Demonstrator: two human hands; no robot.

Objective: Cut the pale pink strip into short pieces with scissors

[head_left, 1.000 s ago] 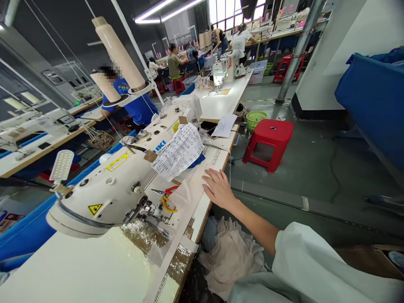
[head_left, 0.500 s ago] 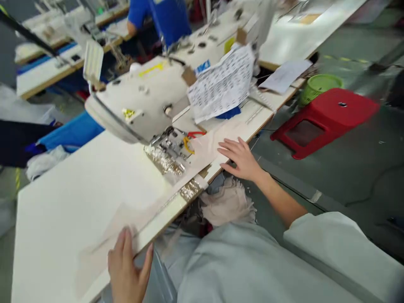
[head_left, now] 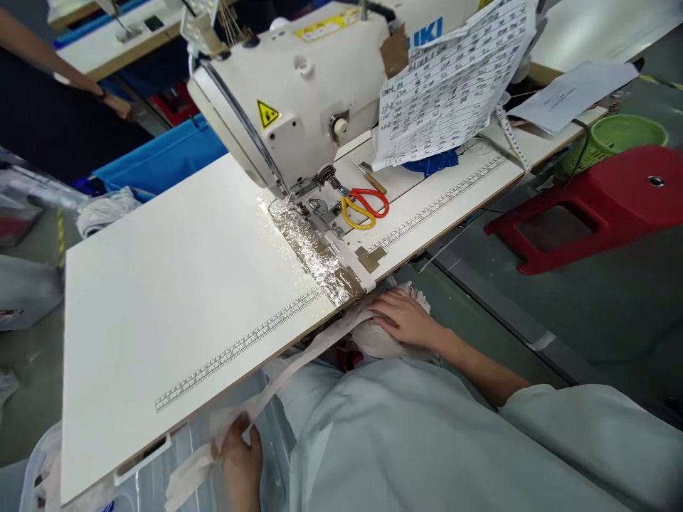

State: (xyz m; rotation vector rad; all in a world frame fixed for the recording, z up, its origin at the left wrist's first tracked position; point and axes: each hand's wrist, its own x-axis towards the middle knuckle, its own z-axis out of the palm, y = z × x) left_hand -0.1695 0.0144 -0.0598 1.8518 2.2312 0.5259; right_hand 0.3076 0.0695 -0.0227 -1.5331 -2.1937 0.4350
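Observation:
A long strip of pale fabric (head_left: 299, 366) hangs off the front edge of the white sewing table (head_left: 176, 284) into my lap. My left hand (head_left: 241, 462) is closed on one end of the strip below the table edge. My right hand (head_left: 408, 320) presses down on the bunched other end of the fabric beside the table edge, fingers curled over it. The white sewing machine (head_left: 299, 92) stands on the table behind, its presser foot (head_left: 314, 206) over shiny tape.
Red and yellow scissors (head_left: 363, 206) lie beside the needle plate. A printed paper sheet (head_left: 453, 78) hangs from the machine. A red stool (head_left: 597, 206) and green basket (head_left: 613, 139) stand at the right. Blue bins sit behind the table.
The view dropped toward the table. Both hands slid off the tabletop to below its front edge, pulling the fabric strip down with them.

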